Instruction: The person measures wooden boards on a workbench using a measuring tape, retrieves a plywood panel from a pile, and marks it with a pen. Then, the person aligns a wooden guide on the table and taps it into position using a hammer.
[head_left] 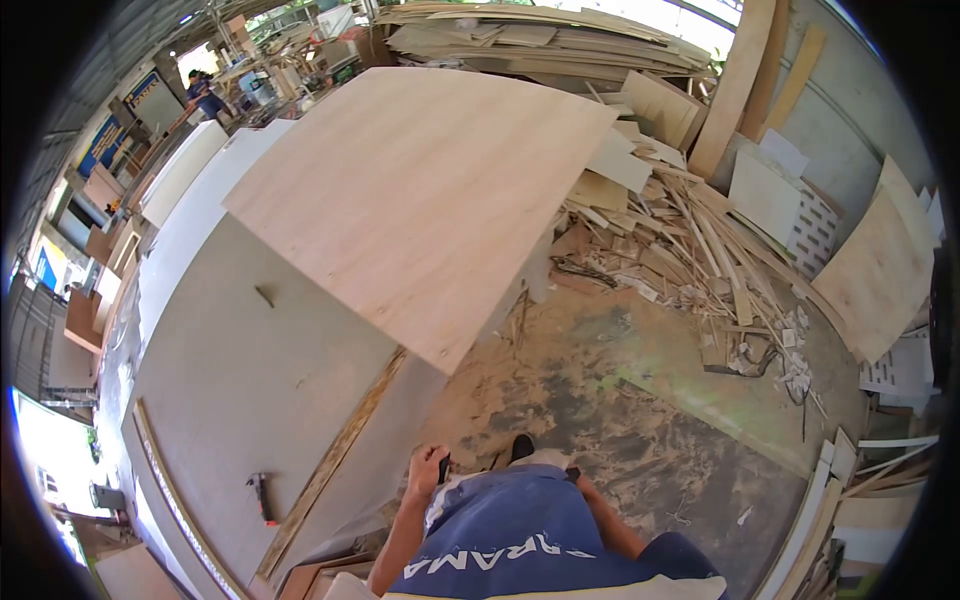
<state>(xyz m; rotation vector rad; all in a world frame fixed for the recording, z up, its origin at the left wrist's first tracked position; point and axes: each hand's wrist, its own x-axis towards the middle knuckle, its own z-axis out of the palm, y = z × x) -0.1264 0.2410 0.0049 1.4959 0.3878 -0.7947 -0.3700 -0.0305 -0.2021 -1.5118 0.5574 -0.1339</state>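
My left hand [428, 470] is closed around a small black object [444, 468], whose kind I cannot make out, beside the worktable's edge. My right arm [610, 525] hangs at my right side, and its hand is mostly hidden by my blue shirt [510, 535]. A large plywood sheet [430, 190] lies in front of me across the grey worktable [220, 360], one corner pointing toward me. On that table, to the left, rests a hammer [262, 498] with a black and red handle. A worn wooden strip [335, 465] runs along the table near my left hand.
Wood offcuts [660, 240] are heaped on the floor right of the plywood. Stacked boards [540, 40] stand behind it. Panels [880, 270] lean at the right wall. Sawdust covers the floor [590, 400] ahead. Another person [205, 95] is far back at left.
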